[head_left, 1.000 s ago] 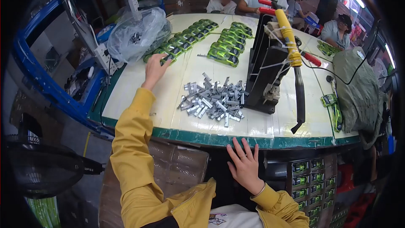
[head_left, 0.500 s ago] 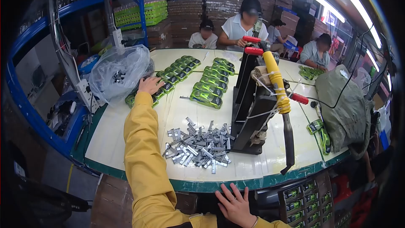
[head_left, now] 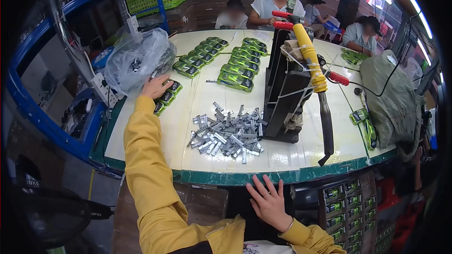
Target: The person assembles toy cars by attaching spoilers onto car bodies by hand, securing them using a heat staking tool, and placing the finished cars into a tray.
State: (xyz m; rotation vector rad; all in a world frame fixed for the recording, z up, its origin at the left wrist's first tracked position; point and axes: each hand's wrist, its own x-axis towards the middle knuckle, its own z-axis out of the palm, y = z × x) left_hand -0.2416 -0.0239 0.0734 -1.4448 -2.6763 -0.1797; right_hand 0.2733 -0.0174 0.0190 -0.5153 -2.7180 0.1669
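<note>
My left hand (head_left: 155, 87) rests at the near end of a slanting row of green-and-black packs, with its fingers apart and touching the packs. A few packs (head_left: 167, 97) lie beside and below its fingers, and a gap parts them from the rest of the row (head_left: 202, 54). Another row of green packs (head_left: 238, 67) lies to the right. In front of the rows is a loose pile of grey metal pieces (head_left: 228, 134). My right hand (head_left: 269, 203) is at the green table edge, fingers spread, holding nothing.
A black press with a yellow-and-red handle (head_left: 308, 56) stands right of the pile. A clear plastic bag (head_left: 136, 63) sits at the table's left, a grey-green sack (head_left: 391, 99) at its right. Several people sit beyond the table (head_left: 188, 160). Boxed packs (head_left: 348, 211) are below right.
The near packs of the left row have moved left, away from the others, along with my left hand. My right hand stays at the table edge. The camera view has shifted.
</note>
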